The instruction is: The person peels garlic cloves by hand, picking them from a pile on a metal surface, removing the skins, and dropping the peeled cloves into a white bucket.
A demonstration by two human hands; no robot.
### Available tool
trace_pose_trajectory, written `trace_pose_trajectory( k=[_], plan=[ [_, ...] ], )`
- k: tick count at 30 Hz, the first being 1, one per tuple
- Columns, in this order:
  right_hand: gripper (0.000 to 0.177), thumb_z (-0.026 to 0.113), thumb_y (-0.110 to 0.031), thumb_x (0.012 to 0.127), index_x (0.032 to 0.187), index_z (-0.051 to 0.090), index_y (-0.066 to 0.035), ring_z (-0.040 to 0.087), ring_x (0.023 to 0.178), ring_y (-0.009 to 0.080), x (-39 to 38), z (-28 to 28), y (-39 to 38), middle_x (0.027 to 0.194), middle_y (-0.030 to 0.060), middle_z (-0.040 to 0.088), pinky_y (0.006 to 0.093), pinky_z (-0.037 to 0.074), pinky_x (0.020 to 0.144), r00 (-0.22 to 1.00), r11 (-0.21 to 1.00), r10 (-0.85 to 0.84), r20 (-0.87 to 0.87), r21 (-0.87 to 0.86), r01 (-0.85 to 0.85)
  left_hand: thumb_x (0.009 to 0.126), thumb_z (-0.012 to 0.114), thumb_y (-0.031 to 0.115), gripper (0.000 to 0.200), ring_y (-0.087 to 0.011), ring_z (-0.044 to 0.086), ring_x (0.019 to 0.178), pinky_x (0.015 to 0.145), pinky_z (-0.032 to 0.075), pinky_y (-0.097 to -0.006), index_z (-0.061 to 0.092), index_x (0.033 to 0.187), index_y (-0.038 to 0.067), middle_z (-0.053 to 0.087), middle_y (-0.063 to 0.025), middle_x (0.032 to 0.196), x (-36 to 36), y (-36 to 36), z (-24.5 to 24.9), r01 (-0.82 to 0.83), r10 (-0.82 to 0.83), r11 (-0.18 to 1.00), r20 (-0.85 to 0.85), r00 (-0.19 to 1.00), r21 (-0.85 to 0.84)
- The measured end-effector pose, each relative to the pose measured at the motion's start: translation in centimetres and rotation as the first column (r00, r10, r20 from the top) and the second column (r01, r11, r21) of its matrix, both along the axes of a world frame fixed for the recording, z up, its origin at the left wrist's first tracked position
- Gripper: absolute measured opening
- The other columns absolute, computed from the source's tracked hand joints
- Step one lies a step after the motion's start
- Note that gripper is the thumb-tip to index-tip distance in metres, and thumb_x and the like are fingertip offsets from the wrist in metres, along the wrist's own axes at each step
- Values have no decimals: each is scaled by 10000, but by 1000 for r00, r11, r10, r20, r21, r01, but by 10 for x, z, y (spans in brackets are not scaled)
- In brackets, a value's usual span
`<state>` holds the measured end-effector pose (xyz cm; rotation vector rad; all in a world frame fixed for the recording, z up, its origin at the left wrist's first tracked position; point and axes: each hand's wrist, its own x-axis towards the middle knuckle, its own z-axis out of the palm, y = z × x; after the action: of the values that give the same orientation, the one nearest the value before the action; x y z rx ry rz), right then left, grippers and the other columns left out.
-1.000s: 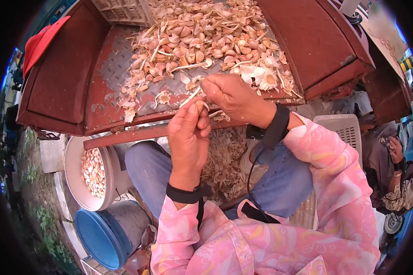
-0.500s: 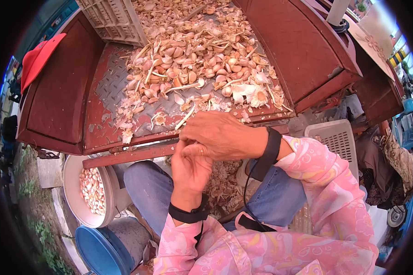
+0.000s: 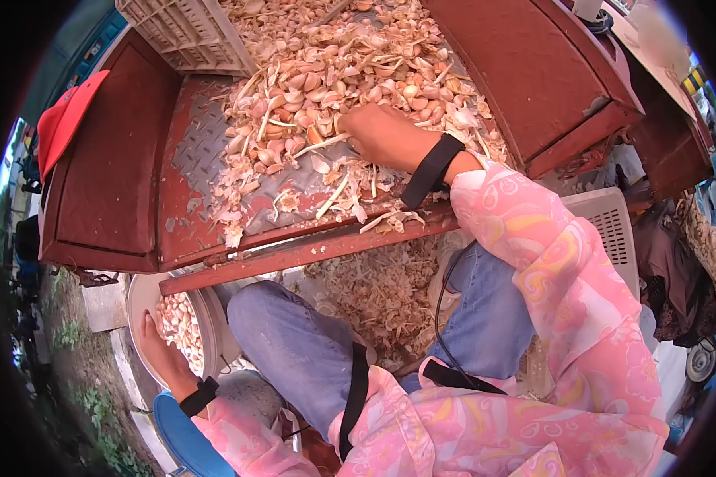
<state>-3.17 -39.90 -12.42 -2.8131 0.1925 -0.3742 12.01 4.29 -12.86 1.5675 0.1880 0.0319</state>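
Observation:
Loose garlic cloves (image 3: pixel 302 83) with papery skins and stalks cover the metal bed of a red cart. My right hand (image 3: pixel 386 137) is over the front part of this pile, back of the hand up; its fingertips are hidden, so any clove under them cannot be made out. Down at the left, my left hand (image 3: pixel 165 354) is at the rim of a white bucket (image 3: pixel 142 292) that holds peeled cloves (image 3: pixel 181 326). Its fingers are stretched out, and nothing shows in it. Both wrists wear black straps.
A pale plastic crate (image 3: pixel 187 36) stands at the pile's back left. Red side panels (image 3: pixel 107 171) flank the bed, with a red cap (image 3: pixel 68 119) on the left one. A blue bucket (image 3: pixel 179 433), skin scraps (image 3: pixel 382 310) between the knees and a perforated basket (image 3: pixel 608 234) are lower down.
My hands, together at the cart's edge before, are now apart. The left has moved down and left to the white bucket; the right has moved up and forward to the pile.

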Motion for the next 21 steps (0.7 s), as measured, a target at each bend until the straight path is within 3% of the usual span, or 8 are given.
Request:
trace_pose_trajectory(
  k=[2, 3, 4, 8, 12, 17, 20, 21],
  plan=[
    [67, 548, -30, 781, 819, 547, 25, 614, 759, 328, -3, 5, -1, 837, 171, 608, 384, 492, 675, 999, 994, 29, 19, 103, -31, 901, 487, 205, 352, -205, 446, 1146, 965, 319, -325, 503, 1194, 10, 488, -109, 1229, -27, -25, 11, 1, -15, 987, 83, 996, 161],
    [75, 557, -46, 805, 849, 542, 12, 632, 758, 274, -7, 10, 3, 838, 143, 621, 335, 506, 663, 1000, 830, -13, -8, 557, 15, 897, 489, 266, 396, -208, 411, 1201, 968, 309, -374, 495, 1213, 28, 490, -117, 1236, -27, -27, 2, 141, -148, 986, 87, 985, 84],
    [84, 567, -62, 829, 879, 537, -1, 650, 757, 221, -11, 14, 8, 839, 114, 634, 287, 520, 650, 997, 472, -38, -61, 879, 72, 899, 502, 222, 335, -203, 505, 1106, 931, 373, -336, 518, 1161, 14, 543, -109, 1164, -45, -52, 12, 280, -273, 959, 117, 955, -44],
    [146, 594, -97, 841, 962, 540, -35, 634, 809, 128, -29, 32, 28, 878, 59, 625, 224, 514, 663, 998, 196, 56, -20, 981, 8, 901, 498, 117, 265, -161, 618, 865, 752, 505, -240, 509, 1116, -39, 610, -139, 1019, -103, -157, 30, 654, -652, 696, 119, 749, -298],
    [161, 611, -98, 835, 969, 553, -30, 595, 853, 88, -36, 35, 48, 924, 39, 613, 211, 496, 700, 986, 204, 58, 154, 965, -162, 902, 508, 123, 262, -165, 620, 866, 758, 517, -238, 510, 1113, -34, 613, -127, 1005, -136, -226, 25, 627, -767, 483, 50, 640, -611],
    [133, 637, -84, 797, 900, 592, -13, 559, 768, 67, -40, 22, 61, 827, 16, 593, 216, 470, 687, 964, 199, -35, 263, 947, -251, 872, 557, 95, 189, -161, 614, 875, 766, 526, -255, 543, 1043, 16, 616, -76, 952, -148, -249, 14, 429, -677, 375, 74, 732, -822],
    [126, 621, -106, 812, 892, 599, -11, 555, 763, 78, -43, 19, 57, 811, 24, 584, 230, 469, 673, 938, 375, 22, 345, 867, -328, 862, 571, 89, 141, -151, 615, 846, 760, 533, -268, 555, 989, 29, 615, -63, 934, -151, -248, 12, 429, -606, 432, 98, 790, -793],
    [133, 613, -129, 822, 880, 602, -10, 552, 749, 82, -46, 24, 52, 801, 27, 580, 238, 463, 660, 917, 547, 121, 381, 745, -382, 859, 575, 85, 129, -140, 613, 822, 742, 532, -263, 555, 976, 36, 613, -55, 922, -152, -248, 13, 469, -589, 494, 115, 800, -733]
  ],
)
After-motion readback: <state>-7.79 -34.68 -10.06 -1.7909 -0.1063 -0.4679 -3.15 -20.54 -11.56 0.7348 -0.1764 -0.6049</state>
